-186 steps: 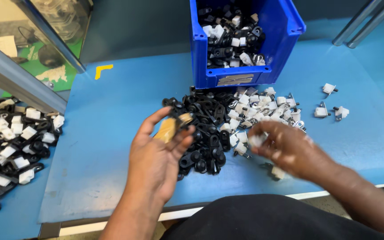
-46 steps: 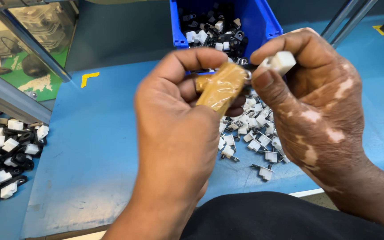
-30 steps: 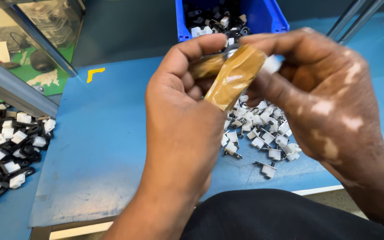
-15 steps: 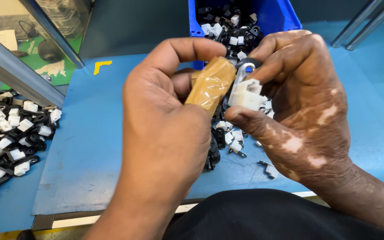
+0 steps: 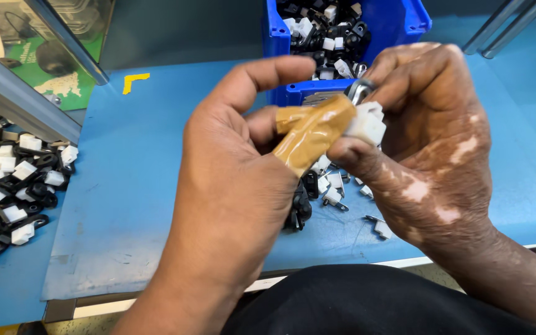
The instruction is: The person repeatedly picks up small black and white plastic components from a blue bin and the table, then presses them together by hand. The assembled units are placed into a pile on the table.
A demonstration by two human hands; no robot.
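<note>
1. My left hand (image 5: 231,186) is raised over the bench (image 5: 131,186), its thumb wrapped in tan tape (image 5: 308,133). That thumb and the curled fingers seem to be pinching a small part against the right hand, though the part itself is hidden behind the thumb, so I cannot tell for sure.
2. My right hand (image 5: 423,149) is clamped on a white clip block (image 5: 367,124), with a dark metal ring (image 5: 358,90) showing just above it at 12 o'clock.
3. The piece sits between the two hands, above the loose pile of clips (image 5: 336,192) and in front of the blue bin (image 5: 348,37), which lies at 12 o'clock.
4. Risk: the grip is only by fingertips, so a slip could drop the block into the pile below, where it would be lost among similar parts.
5. Risk: the taped thumb covers the joint, so I judge a skewed fit could go unnoticed.
6. Risk: pressing hard could pinch a finger against the ring.
7. Orientation: the piece's long axis runs roughly from 6 to 12 o'clock, tilted slightly left, ring end pointing up and away from me.
8. More finished-looking black and white pieces (image 5: 13,186) lie well apart at 9 o'clock.
</note>
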